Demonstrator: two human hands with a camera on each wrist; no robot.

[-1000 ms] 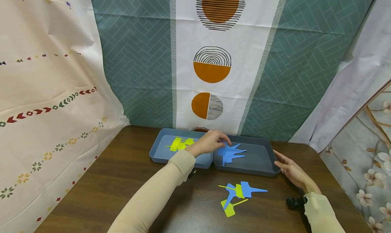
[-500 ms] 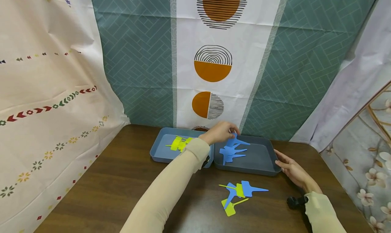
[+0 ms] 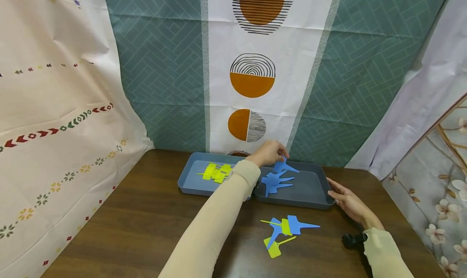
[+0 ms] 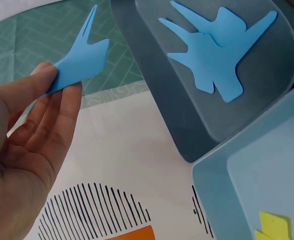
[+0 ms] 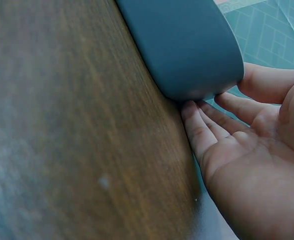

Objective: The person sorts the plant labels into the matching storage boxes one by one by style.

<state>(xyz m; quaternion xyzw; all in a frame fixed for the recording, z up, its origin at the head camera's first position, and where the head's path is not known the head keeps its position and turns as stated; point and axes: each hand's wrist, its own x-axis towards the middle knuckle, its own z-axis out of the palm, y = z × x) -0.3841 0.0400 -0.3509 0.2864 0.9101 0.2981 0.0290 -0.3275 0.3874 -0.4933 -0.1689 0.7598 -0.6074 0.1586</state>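
My left hand pinches a blue T-shaped plant label between thumb and fingers, above the back left of the dark grey tray. A thin gap splits its pointed stem in the left wrist view; whether a second label lies against it, I cannot tell. Several more blue plant labels overlap in the dark tray's left part. At that tray's right end, my right hand holds the corner; in the right wrist view, fingertips touch low on the wall and the thumb reaches the rim.
Left of the dark tray, touching it, stands a light blue tray holding several yellow plant labels. In front, blue labels and yellow labels lie loosely overlapped on the wooden table. A patterned curtain hangs behind.
My left hand has moved right and back over the dark tray, bringing the held blue label away from the blue pile. The right hand stays at the tray's corner.
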